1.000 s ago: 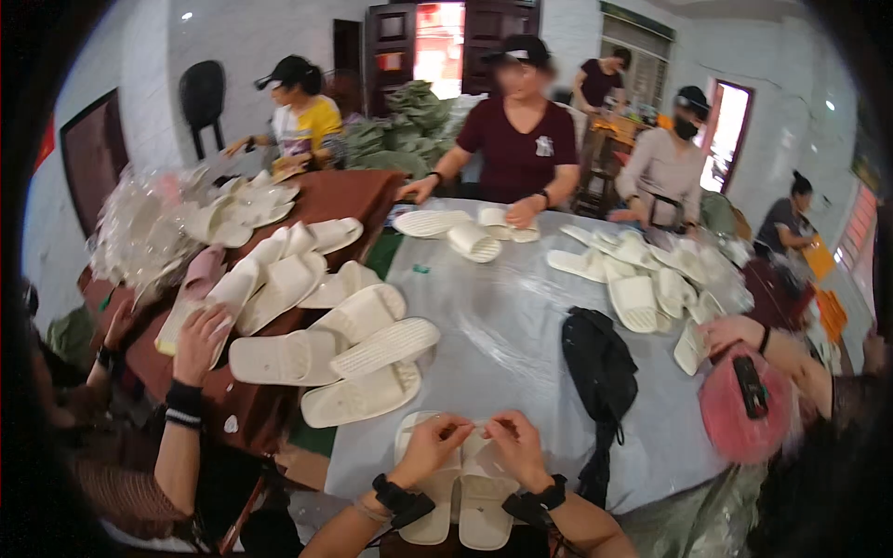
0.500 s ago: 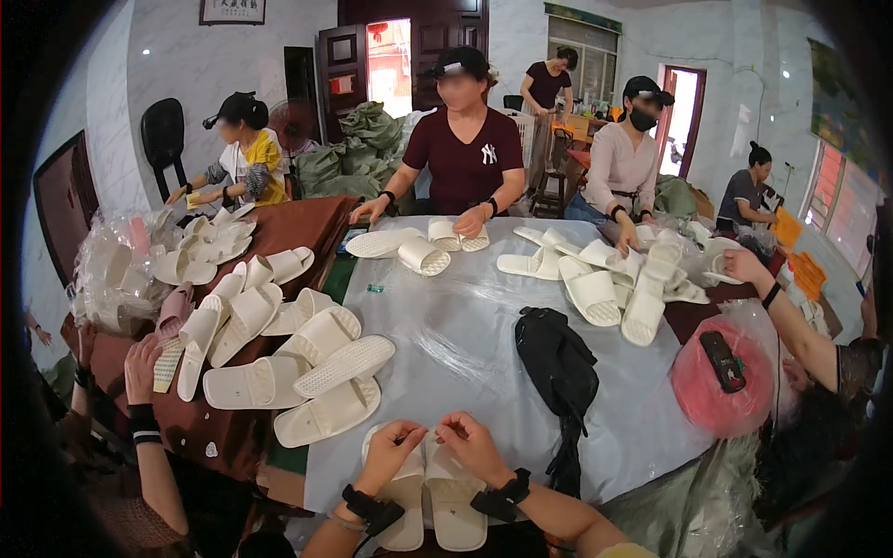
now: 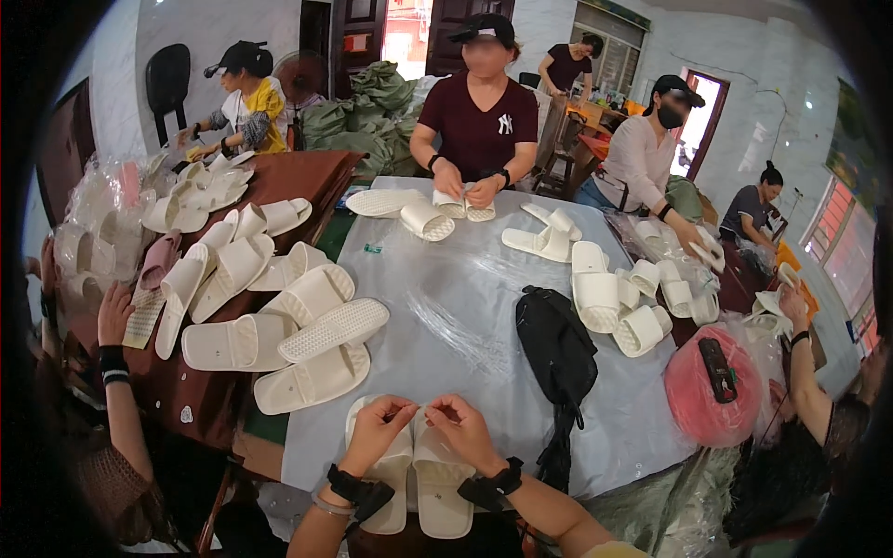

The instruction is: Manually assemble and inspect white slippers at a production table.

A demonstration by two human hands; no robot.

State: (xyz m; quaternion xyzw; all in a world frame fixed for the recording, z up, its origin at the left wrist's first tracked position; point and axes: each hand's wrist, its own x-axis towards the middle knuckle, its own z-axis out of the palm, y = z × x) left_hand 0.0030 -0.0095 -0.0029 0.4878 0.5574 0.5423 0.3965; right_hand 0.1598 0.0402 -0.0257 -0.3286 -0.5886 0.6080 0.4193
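A pair of white slippers lies side by side at the table's near edge, the left slipper point(image 3: 391, 510) and the right slipper point(image 3: 445, 510) both with soles towards me. Above their straps are my left hand point(image 3: 381, 432) and my right hand point(image 3: 461, 432), close together. Each has thumb and fingertips pinched; whatever they hold is too small to make out. To the left of my hands, several loose white slippers point(image 3: 316, 296) are heaped, one of them sole up. A black bag point(image 3: 556, 349) with a dangling strap rests to the right of my hands.
Plastic strands point(image 3: 456, 330) lie mid-table. A pink plastic-wrapped bundle point(image 3: 688, 400) carries a black device point(image 3: 718, 370). Bagged slippers point(image 3: 102, 232) sit far left, beside a pink slipper point(image 3: 160, 262). Co-workers' hands reach in from left and right; a person across handles slippers point(image 3: 451, 205).
My hands keep pinching above the pair, fingertips slightly closer. The person across has brought both hands onto a pair. At right, slippers have shifted, and a masked person holds one up.
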